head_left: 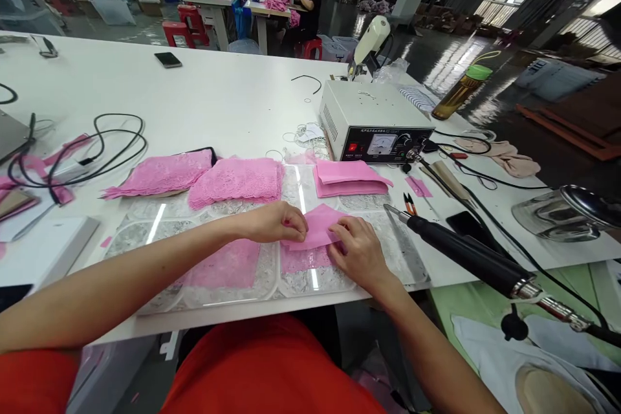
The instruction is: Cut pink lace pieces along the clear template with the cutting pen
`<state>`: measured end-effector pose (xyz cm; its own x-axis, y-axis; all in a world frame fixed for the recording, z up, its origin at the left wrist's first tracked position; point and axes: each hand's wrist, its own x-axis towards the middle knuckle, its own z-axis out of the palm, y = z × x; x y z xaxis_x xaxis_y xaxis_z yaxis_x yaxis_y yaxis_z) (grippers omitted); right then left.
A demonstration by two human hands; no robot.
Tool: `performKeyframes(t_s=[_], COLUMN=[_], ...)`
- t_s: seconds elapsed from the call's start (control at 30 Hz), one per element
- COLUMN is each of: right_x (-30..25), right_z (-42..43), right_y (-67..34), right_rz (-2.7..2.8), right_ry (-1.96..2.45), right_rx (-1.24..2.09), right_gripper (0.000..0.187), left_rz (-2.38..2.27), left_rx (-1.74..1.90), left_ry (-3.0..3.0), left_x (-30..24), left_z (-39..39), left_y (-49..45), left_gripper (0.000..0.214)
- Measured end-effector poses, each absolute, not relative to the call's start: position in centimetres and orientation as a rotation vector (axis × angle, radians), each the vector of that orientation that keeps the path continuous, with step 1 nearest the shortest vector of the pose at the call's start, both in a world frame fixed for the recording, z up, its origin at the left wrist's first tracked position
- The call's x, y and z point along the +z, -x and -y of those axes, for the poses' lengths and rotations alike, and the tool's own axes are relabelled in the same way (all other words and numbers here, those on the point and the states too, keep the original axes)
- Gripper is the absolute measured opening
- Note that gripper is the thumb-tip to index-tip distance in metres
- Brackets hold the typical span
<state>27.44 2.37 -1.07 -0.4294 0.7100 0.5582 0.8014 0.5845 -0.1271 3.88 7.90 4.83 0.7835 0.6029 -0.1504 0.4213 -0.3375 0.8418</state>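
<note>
Pink fabric piece [317, 228] held over a clear panel [242, 291].
Left hand [274, 223] and right hand [359, 253] pinch its left and right edges; seemingly light, limp, best taken by corners.

white control box [373, 118], phone [167, 59], green-capped bottle [460, 92]

Small pink fabric piece [317, 228], thin, smooth, roughly square, lying nearly flat on clear plastic sheet [398, 253]

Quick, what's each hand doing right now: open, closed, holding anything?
Left hand: closed, pinching the pink fabric piece.
Right hand: fingers on the same piece; grip cannot be told.
</note>
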Motion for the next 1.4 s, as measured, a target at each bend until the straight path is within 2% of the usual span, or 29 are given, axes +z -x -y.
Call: performKeyframes(t_s=[0.63, 0.9, 1.03, 1.4], right_x=[-1.3, -1.0, -0.7, 0.7], right_z=[0.5, -2.3, -3.4, -1.7], right_y=[-31.4, -31.9, -31.8, -33.5], right_rz=[2.117, 1.961, 1.970, 1.713], right_ry=[1.294, 1.604, 1.670, 1.729], right_rx=[-0.195, 0.024, 0.087, 0.743], right_gripper=[0.011, 0.006, 0.011, 0.018], left_rz=[-0.584, -0.604, -0.614, -0.517], left_rx=[0.116, 0.128, 0.126, 0.138], left_ry=[-2.320, -2.270, -2.330, -2.522], left_x=[5.3, 5.4, 5.3, 5.0], left_z=[-6.6, -6.7, -6.4, -6.2], left_y=[-2.8, -2.9, -2.9, -2.9], left_gripper=[0.022, 0.021, 0.022, 0.021])
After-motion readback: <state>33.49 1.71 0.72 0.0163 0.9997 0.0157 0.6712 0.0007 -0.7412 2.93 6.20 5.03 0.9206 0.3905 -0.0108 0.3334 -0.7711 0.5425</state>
